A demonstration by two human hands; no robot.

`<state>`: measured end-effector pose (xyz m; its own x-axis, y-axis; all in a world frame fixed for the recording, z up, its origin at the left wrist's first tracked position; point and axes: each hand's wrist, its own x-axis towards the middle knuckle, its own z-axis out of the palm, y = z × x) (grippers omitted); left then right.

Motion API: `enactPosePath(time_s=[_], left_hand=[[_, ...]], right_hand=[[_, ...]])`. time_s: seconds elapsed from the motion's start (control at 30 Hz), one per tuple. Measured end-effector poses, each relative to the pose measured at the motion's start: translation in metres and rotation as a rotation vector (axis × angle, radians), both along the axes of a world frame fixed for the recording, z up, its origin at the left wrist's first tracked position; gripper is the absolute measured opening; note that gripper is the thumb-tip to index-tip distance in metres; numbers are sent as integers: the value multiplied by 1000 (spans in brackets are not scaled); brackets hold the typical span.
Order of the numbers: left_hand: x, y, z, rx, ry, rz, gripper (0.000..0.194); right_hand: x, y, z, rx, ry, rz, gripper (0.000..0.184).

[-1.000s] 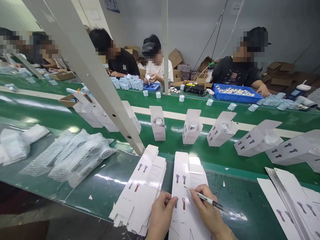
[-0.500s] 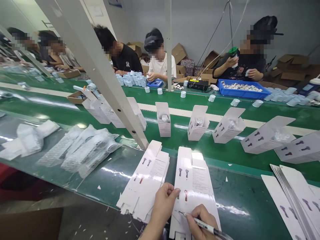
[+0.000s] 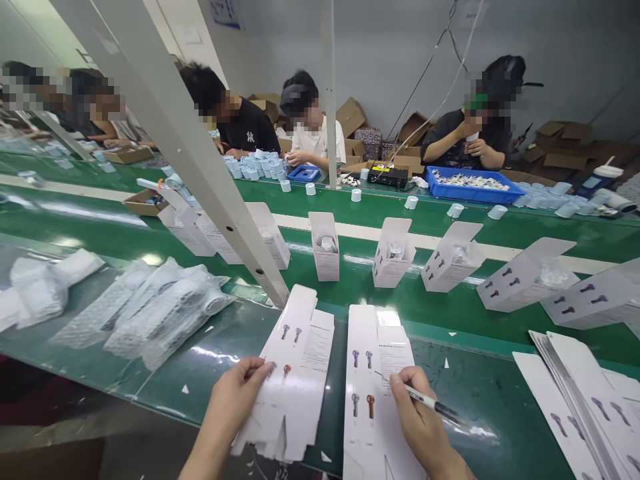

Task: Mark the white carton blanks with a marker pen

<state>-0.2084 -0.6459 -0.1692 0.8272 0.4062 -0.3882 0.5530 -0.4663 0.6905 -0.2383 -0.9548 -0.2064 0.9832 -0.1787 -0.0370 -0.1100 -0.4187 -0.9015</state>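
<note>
My right hand grips a pen, its tip over the right-hand flattened white carton, which is printed with small handheld devices and text. To the left lies a stack of similar flattened cartons. My left hand is closed on the left edge of its top carton, thumb over the printed side. Whether the pen tip touches the carton, I cannot tell.
Open white boxes stand in a row on the green belt. Bubble-wrap bags lie left, more flat cartons right. A slanted metal post rises ahead. Co-workers sit across, near a blue tray.
My left hand has moved left, from the right-hand carton to the left stack. My right hand has shifted up the carton with the pen. Across the belt, the right-hand person has raised a green-topped object.
</note>
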Motion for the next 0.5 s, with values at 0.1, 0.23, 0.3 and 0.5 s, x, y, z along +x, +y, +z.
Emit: enactPosePath(time_s=[0.1,0.23,0.3,0.5], left_hand=[[-5,-16,2,184,-117,-10,41],[-22,-89,-15,-239,12,-184,37],[-30,-120,-27,-329,50,-213,31],[-37,-141,-53,-431,7,-87,29]], right_hand=[[7,6,-9,-34,-32,55,36],[6,8,-15,-72,-100,28,35],[6,7,-14,-103,-122,12,35],[12,6,-8,-132,-177,22,33]])
